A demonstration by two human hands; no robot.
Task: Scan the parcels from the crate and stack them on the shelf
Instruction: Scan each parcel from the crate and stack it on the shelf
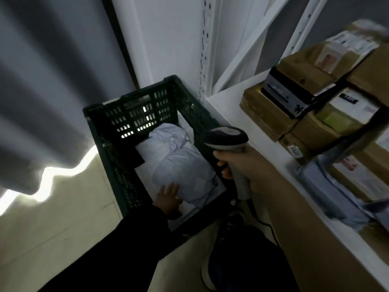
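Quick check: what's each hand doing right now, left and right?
Left hand: open, fingers spread on the white parcel in the crate.
Right hand: closed around the scanner handle.

Dark green lattice crate [134, 114], pale white parcels [179, 163], brown boxes [265, 114], white shelf [269, 165], grey-black scanner [226, 137].

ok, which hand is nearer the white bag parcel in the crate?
Left. The left hand, fingers spread, is at the near end of the white parcel inside the crate, seemingly touching it; the right hand grips the scanner above the crate's right wall.
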